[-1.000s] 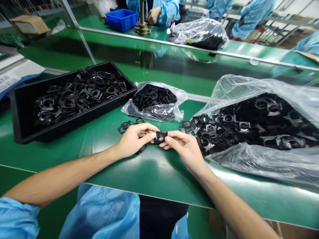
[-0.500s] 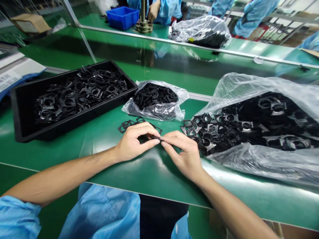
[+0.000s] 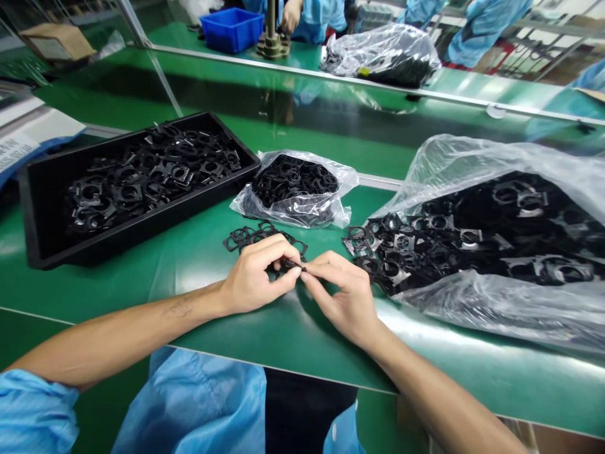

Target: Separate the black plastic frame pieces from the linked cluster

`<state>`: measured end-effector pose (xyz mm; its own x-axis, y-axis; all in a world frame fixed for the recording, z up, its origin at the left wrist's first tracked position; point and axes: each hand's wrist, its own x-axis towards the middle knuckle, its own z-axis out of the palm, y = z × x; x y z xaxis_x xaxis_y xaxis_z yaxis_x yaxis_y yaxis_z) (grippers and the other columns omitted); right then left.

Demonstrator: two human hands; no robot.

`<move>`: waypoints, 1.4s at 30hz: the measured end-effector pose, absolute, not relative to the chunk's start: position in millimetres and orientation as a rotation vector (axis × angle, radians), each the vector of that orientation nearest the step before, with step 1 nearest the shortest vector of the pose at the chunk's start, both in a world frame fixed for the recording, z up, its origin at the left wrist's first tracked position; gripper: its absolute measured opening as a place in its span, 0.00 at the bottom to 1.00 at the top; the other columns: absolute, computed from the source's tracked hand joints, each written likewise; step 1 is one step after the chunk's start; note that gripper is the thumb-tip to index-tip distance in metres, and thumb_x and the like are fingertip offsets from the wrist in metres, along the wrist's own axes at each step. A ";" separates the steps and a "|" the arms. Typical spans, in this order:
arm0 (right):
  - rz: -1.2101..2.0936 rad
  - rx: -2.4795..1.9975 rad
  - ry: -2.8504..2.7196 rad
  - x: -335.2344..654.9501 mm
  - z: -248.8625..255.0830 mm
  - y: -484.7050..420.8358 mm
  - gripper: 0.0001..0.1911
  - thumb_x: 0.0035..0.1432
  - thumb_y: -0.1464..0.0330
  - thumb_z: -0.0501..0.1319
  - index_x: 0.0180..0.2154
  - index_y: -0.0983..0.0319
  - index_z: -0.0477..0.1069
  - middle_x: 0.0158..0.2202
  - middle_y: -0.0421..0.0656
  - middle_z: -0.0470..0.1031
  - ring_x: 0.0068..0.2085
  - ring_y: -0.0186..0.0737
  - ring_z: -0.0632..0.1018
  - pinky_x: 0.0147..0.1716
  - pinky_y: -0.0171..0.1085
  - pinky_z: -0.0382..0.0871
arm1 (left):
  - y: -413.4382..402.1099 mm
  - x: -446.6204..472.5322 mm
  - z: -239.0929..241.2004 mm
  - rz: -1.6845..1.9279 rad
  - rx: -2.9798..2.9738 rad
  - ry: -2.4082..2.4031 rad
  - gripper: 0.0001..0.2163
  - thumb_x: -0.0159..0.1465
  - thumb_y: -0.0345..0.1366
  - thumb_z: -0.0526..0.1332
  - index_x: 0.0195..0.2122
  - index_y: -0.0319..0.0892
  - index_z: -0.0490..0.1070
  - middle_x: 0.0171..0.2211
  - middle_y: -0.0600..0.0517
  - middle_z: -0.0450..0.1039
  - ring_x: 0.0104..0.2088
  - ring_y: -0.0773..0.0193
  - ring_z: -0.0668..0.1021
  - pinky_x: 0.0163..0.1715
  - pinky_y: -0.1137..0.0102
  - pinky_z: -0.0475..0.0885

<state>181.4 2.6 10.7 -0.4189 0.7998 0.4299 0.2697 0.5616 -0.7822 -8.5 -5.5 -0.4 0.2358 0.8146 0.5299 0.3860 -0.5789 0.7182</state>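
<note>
Between my two hands is a small black plastic part [image 3: 289, 263], mostly covered by fingers. My left hand [image 3: 259, 272] pinches it between thumb and fingers. From the other side, the thumb and fingertips of my right hand [image 3: 341, 291] close on its right end. Just beyond my left hand lie several flat black ring-shaped plastic parts [image 3: 243, 237] on the green table [image 3: 198, 265]. Farther back sits a small clear bag [image 3: 340, 183] full of black rings. To the right, a large open plastic bag [image 3: 454, 309] spills square black frames with round holes [image 3: 404, 243].
A black tray [image 3: 142, 233] heaped with black frame parts stands at the left. Behind a metal rail [image 3: 331, 77] are a blue bin [image 3: 231, 33], another filled bag [image 3: 382, 53] and a co-worker's hand [image 3: 291, 16]. Papers [image 3: 38, 135] lie at the far left.
My left hand has tilted, showing more of the black part in its grip. My right hand has shifted slightly left, its fingertips still at the part's end.
</note>
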 end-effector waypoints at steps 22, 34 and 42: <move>1.163 -1.028 -1.640 184.6 12.9 8.8 0.09 0.61 0.65 0.66 0.44 0.60 0.79 0.43 0.45 0.82 0.38 0.40 0.84 0.40 0.38 0.81 | 3.8 -11.0 -5.4 1.212 1.326 0.932 0.12 0.59 0.31 0.69 0.40 0.41 0.68 0.34 0.52 0.76 0.32 0.70 0.79 0.34 0.76 0.75; 1.256 -1.018 -1.554 184.6 10.9 11.3 0.08 0.58 0.68 0.67 0.39 0.59 0.70 0.36 0.41 0.77 0.31 0.35 0.81 0.33 0.34 0.78 | 4.7 -10.2 -6.9 1.192 1.425 0.996 0.07 0.61 0.32 0.66 0.41 0.39 0.72 0.32 0.52 0.76 0.33 0.67 0.80 0.35 0.73 0.76; 0.926 -1.000 -1.861 186.4 18.5 7.7 0.07 0.61 0.73 0.61 0.37 0.59 0.78 0.36 0.43 0.79 0.35 0.38 0.79 0.37 0.37 0.76 | 0.3 -10.7 -2.2 1.085 1.611 0.937 0.12 0.61 0.37 0.69 0.44 0.40 0.74 0.32 0.53 0.75 0.28 0.70 0.73 0.29 0.74 0.71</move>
<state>186.4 7.7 18.5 -0.3570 0.8822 0.3071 0.2867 0.4164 -0.8628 -10.7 0.3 -2.2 0.3137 0.9233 0.2216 0.0853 -0.2598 0.9619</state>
